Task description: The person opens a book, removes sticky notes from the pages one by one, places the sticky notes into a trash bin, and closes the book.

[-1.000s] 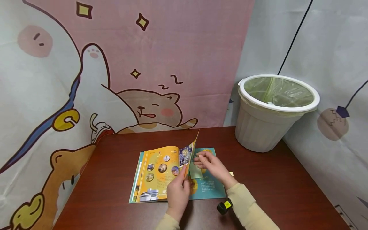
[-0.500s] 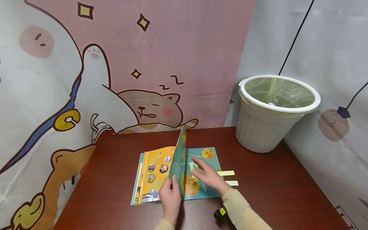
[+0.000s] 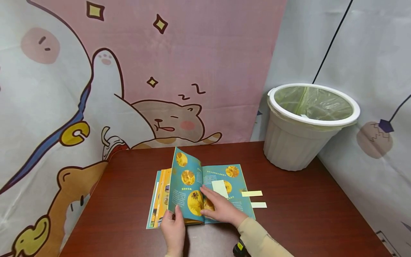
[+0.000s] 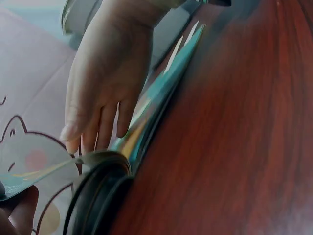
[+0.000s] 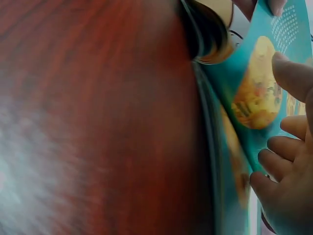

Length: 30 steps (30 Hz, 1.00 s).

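An open book (image 3: 240, 175) lies on the table, its blue-green pages printed with round sunflower pictures. My left hand (image 3: 173, 228) pinches the lower outer corner of a raised page (image 3: 189, 178), which curves toward the left over orange pages. Near the spine, my right hand (image 3: 221, 207) reaches across the right-hand page with straight, slightly spread fingers, fingertips at the raised page. Close up in the right wrist view, that hand (image 5: 288, 156) faces the page without gripping it. A pale sticky note (image 3: 219, 188) is on the right page, just above the right hand.
Two pale paper strips, a yellow one (image 3: 252, 193) and a whiter one (image 3: 259, 205), stick out past the book's right edge. At the back right of the brown table (image 3: 308, 214) stands a white lined bin (image 3: 285, 146). Cartoon-printed cloth (image 3: 199, 53) forms the backdrop behind.
My left hand has turned the page from right to left, uncovering the blue-green spread. The right hand has shifted left and down toward the spine. The paper strips at the right edge have come into view.
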Tool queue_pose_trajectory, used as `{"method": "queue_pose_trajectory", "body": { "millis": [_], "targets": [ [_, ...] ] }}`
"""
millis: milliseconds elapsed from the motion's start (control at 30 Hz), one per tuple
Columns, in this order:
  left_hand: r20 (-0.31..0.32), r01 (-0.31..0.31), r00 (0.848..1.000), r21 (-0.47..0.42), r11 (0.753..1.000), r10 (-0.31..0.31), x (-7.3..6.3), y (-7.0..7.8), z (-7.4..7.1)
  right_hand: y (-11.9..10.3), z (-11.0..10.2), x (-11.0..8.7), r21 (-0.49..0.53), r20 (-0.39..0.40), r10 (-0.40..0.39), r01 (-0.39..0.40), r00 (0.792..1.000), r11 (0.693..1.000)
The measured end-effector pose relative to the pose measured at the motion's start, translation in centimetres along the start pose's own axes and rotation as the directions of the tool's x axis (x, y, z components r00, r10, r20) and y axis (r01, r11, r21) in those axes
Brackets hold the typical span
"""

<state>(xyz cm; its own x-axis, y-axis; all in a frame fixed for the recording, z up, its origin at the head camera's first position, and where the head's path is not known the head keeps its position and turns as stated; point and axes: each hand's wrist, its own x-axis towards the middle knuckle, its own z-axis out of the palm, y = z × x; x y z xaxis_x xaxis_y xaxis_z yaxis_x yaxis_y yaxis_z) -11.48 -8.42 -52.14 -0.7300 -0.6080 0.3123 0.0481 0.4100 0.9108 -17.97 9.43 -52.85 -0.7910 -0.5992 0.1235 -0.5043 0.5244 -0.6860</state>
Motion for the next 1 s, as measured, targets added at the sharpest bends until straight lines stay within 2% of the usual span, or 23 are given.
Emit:
{"method": "queue_pose_trajectory", "body": {
  "millis": [300, 467, 567, 767, 933, 1000],
  "targets": [
    [-0.035, 0.037, 0.999, 0.038, 0.999, -0.036, 0.5, -1.6, -0.9, -0.4, 0.9, -0.1, -0.109, 0.071, 0.021, -0.013, 0.997, 0.994],
    [-0.012, 0.107, 0.994, 0.060, 0.992, -0.106, 1.0, -2.1, -1.5, -0.7, 1.2, 0.0, -0.172, 0.078, 0.022, -0.008, 0.997, 0.985],
    [0.002, 0.176, 0.984, 0.053, 0.983, -0.176, 1.3, -2.5, -1.9, -0.8, 1.2, 0.1, -0.198, 0.089, 0.036, -0.017, 0.995, 0.980],
    [0.007, 0.308, 0.951, -0.051, 0.950, -0.308, 2.1, -3.5, -2.4, -1.1, 1.2, 0.4, -0.245, 0.105, 0.060, -0.033, 0.993, 0.969],
    [0.060, 0.375, 0.927, -0.145, 0.916, -0.370, 4.0, -3.8, -3.5, -1.1, 1.3, 0.4, -0.264, 0.103, 0.072, -0.043, 0.992, 0.963],
    [0.074, 0.377, 0.926, -0.150, 0.914, -0.370, 4.8, -3.7, -4.0, -1.1, 1.3, 0.5, -0.267, 0.103, 0.075, -0.045, 0.992, 0.963]
  ]
}}
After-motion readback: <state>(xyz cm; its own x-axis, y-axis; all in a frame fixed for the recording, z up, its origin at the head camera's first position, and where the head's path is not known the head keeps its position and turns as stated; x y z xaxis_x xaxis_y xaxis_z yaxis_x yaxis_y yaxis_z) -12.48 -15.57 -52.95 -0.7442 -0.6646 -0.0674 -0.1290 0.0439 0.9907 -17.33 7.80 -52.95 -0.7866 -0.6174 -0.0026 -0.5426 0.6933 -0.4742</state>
